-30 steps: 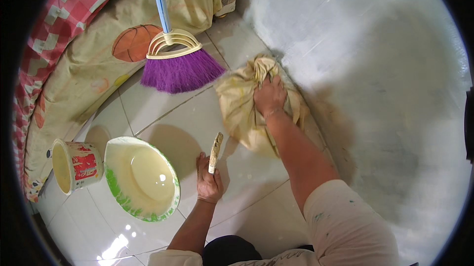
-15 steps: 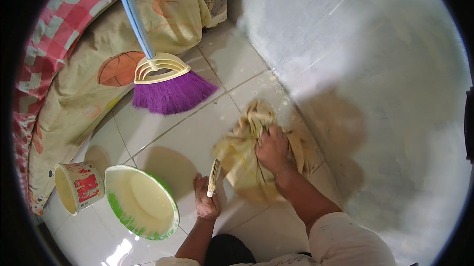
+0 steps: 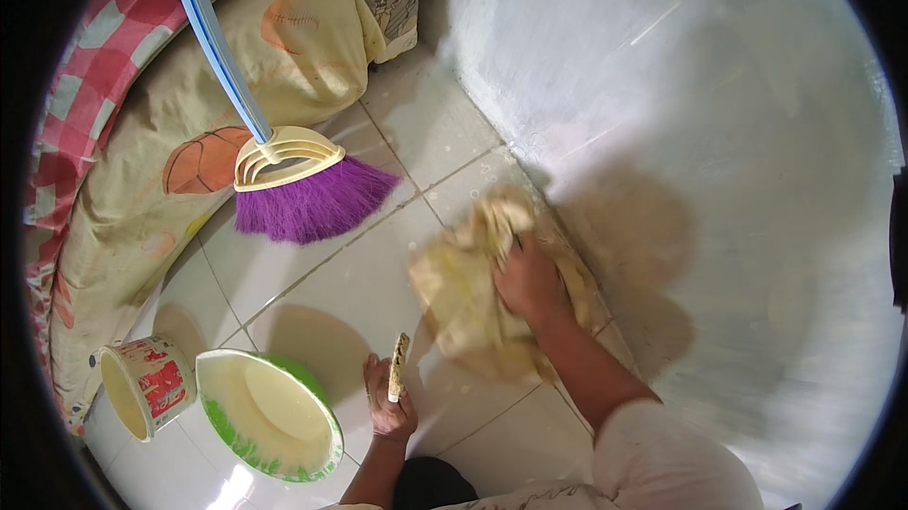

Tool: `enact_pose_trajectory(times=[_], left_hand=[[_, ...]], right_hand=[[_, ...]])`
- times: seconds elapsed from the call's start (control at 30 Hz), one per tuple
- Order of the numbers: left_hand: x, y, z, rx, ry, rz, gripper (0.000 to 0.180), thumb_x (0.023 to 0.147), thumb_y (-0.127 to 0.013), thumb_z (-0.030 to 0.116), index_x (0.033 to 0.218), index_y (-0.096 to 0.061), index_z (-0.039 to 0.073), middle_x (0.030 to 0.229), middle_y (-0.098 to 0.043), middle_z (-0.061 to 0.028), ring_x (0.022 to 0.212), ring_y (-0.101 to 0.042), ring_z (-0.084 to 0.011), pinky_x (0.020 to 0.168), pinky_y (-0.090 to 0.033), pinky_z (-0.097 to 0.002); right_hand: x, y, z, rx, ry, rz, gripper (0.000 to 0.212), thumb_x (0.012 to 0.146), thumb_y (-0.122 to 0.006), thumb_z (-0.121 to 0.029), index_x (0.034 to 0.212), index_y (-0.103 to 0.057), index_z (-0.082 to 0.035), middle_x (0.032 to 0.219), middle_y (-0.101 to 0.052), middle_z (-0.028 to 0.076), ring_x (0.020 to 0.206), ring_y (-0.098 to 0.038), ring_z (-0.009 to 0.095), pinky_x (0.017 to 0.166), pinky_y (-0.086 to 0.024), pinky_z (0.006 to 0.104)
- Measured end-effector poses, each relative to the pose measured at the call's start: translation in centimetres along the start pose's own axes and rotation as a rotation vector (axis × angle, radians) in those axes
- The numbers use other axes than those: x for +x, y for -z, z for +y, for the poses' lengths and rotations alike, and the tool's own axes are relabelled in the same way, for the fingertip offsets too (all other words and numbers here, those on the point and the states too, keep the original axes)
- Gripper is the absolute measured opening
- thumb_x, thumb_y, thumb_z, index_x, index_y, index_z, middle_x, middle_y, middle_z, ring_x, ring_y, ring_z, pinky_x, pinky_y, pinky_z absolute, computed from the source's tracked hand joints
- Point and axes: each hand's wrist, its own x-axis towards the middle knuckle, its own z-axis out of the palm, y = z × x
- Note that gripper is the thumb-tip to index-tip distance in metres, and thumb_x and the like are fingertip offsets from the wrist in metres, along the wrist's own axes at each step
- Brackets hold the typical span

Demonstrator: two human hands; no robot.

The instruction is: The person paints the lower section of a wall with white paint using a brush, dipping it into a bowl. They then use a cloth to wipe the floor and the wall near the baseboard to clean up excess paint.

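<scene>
Right hand (image 3: 530, 275), right of centre: fingers sunk into a bunched, stained tan cloth (image 3: 459, 307), clamped on its upper part. Cloth lay low over the floor tiles (image 3: 317, 273), just beside the foot of the grey-white wall (image 3: 738, 122); its outline was blurred, so full contact with the tiles could not be confirmed.

Left hand (image 3: 388, 401), lower centre: closed on a brush-like tool (image 3: 398, 373), crusted end up. Most of the handle was hidden; firmness of that grip could not be told.

Lower left: basin (image 3: 227, 430), white with green, holding cream-coloured liquid (image 3: 284, 396); a smaller tub (image 3: 166, 385) just beside it, to its left. Upper left: broom (image 3: 317, 200) with purple bristles, near a ball-printed cushion (image 3: 113, 217).

Risks, as judged:
- Basin stood near the left hand. A careless leftward swing of that forearm could knock the rim and slop liquid onto the tiles.
- Tool's coated end, if wet, could drip, or mark the cloth should the hands close up.
- Cloth was gripped at one part only; its loose folds could ruck up or drag, smearing the pale spots (image 3: 487, 172) near the wall's foot.
- A wide sweep rightward could rub the cloth against the wall surface.
</scene>
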Motion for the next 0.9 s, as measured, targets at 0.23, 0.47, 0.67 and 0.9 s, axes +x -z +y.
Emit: enact_pose_trajectory(times=[0.23, 0.47, 0.67, 0.9], left_hand=[[-0.3, 0.0, 0.1, 0.033, -0.004, -0.003, 0.033, 0.098, -0.04, 0.021, 0.123, -0.042, -0.002, 0.121, -0.051, -0.0254, 0.118, -0.047, -0.051, 0.102, -0.035, -0.063], [0.7, -0.9, 0.2, -0.061, -0.043, 0.005, 0.033, 0.099, -0.039, 0.021, 0.125, -0.039, 0.0, 0.121, -0.05, -0.0251, 0.112, -0.049, -0.0499, 0.099, -0.036, -0.063], [-0.6, -0.3, -0.5, 0.01, -0.04, -0.004, 0.032, 0.099, -0.038, 0.02, 0.124, -0.039, 0.001, 0.122, -0.05, -0.0258, 0.117, -0.047, -0.0512, 0.1, -0.035, -0.0634], [0.1, -1.0, 0.5, 0.0, -0.021, -0.02, 0.035, 0.098, -0.038, 0.019, 0.128, -0.038, -0.001, 0.125, -0.048, -0.0275, 0.118, -0.047, -0.0509, 0.101, -0.035, -0.0635]], right_hand=[[3.2, -0.7, -1.6, -0.03, -0.004, 0.043, 0.025, 0.08, -0.06, -0.019, 0.092, -0.066, 0.002, 0.102, -0.058, 0.021, 0.09, -0.062, 0.035, 0.079, -0.052, 0.0445], [12.6, 0.8, -3.2, -0.027, -0.004, 0.188, 0.033, 0.088, -0.058, -0.031, 0.091, -0.067, 0.001, 0.1, -0.06, 0.019, 0.095, -0.061, 0.033, 0.082, -0.05, 0.0424], [-7.1, 0.1, 2.8, 0.013, 0.032, -0.002, 0.044, 0.083, -0.063, -0.031, 0.11, -0.06, 0.004, 0.105, -0.055, 0.023, 0.091, -0.061, 0.037, 0.081, -0.049, 0.0463], [7.5, -1.6, -0.8, 0.001, 0.022, 0.325, 0.026, 0.079, -0.062, -0.026, 0.083, -0.065, -0.001, 0.093, -0.06, 0.017, 0.08, -0.063, 0.033, 0.074, -0.052, 0.0428]])
